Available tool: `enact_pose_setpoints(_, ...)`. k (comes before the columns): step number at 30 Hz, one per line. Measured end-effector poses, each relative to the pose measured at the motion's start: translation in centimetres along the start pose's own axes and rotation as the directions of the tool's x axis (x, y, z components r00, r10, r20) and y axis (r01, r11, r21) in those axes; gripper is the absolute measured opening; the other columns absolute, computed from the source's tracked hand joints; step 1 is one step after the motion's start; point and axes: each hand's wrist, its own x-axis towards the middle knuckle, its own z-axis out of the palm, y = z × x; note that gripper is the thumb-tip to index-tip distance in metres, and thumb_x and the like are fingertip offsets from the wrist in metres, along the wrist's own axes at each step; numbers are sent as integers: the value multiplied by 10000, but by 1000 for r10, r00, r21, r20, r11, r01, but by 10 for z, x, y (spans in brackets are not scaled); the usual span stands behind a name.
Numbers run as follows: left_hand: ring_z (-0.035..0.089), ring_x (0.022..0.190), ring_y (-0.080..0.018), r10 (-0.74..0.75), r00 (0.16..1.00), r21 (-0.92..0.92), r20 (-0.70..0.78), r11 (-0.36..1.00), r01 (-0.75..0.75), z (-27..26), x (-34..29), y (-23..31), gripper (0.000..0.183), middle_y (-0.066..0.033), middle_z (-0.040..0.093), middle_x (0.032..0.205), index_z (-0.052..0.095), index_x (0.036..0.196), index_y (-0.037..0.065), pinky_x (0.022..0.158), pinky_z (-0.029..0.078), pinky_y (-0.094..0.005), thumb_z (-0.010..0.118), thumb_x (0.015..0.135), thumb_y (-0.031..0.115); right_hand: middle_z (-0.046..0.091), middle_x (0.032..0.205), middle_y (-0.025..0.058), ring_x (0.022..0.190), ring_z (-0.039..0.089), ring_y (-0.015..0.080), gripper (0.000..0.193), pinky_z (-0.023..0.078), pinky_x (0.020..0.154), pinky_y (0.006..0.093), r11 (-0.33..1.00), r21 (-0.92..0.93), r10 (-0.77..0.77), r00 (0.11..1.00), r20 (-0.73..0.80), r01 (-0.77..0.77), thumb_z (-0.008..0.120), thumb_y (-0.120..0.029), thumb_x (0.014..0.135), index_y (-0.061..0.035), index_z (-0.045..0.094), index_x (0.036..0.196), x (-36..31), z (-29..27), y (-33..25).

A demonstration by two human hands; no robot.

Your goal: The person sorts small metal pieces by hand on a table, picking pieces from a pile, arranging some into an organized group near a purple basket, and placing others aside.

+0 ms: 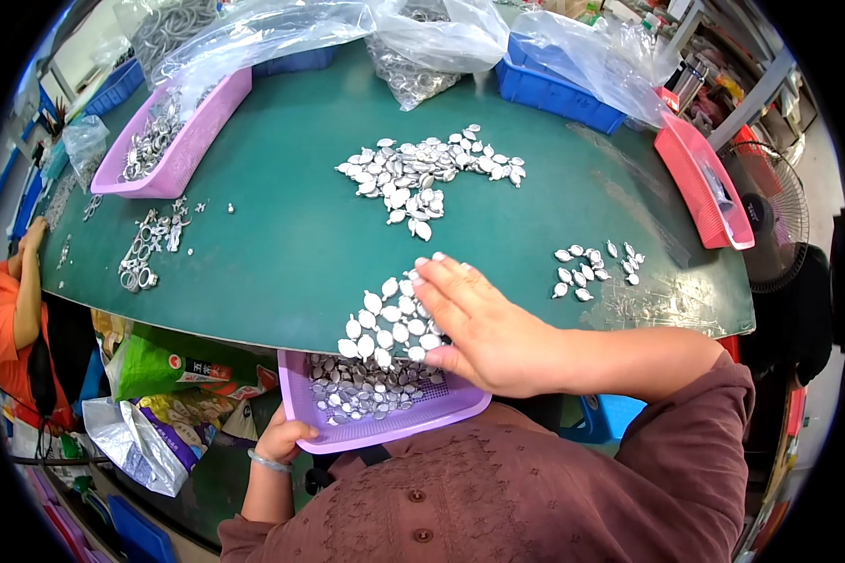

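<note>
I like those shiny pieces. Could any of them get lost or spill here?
Maybe. The right hand lies flat on silver pieces at the table edge, so some might miss the purple tray and drop. The left hand alone holds that tray below the edge, so it could tip.

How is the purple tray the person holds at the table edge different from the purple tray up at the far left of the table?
The near purple tray is held below the table edge by the left hand, while the far purple tray rests on the green table. The near one holds flat, oval silver pieces, with the right hand resting on more of them at the edge; the far one holds ring-like metal parts and is partly under a clear plastic bag. Both are shallow, purple and plastic.
</note>
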Motion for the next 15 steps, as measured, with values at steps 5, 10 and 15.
enact_pose_setpoints(5,532,993,-242,20,1000,-49,-13,999,-21,-1,-1,-2,656,-116,537,1089,406,1204,-30,867,417,-340,559,566,-21,373,1284,228,1209,362,373,492,334,993,410,973,187,-134,990,-35,138,555,-240,847,22,405,1235,15,-9,4)
enact_pose_setpoints(10,540,952,-228,0,999,-23,-34,1000,-1,-4,0,-4,635,-105,551,1040,426,1182,-30,831,428,-327,558,560,-23,554,824,126,826,543,314,201,443,707,398,978,127,192,957,-219,-167,630,-222,768,-26,589,784,47,-28,40)
enact_pose_setpoints(15,545,920,-216,17,999,-35,-35,999,-18,3,-1,1,614,-93,556,1013,440,1160,-29,806,438,-311,561,558,-21,558,806,124,802,554,301,186,447,703,390,987,17,159,955,-251,-160,626,-213,764,-30,593,774,59,-18,48)
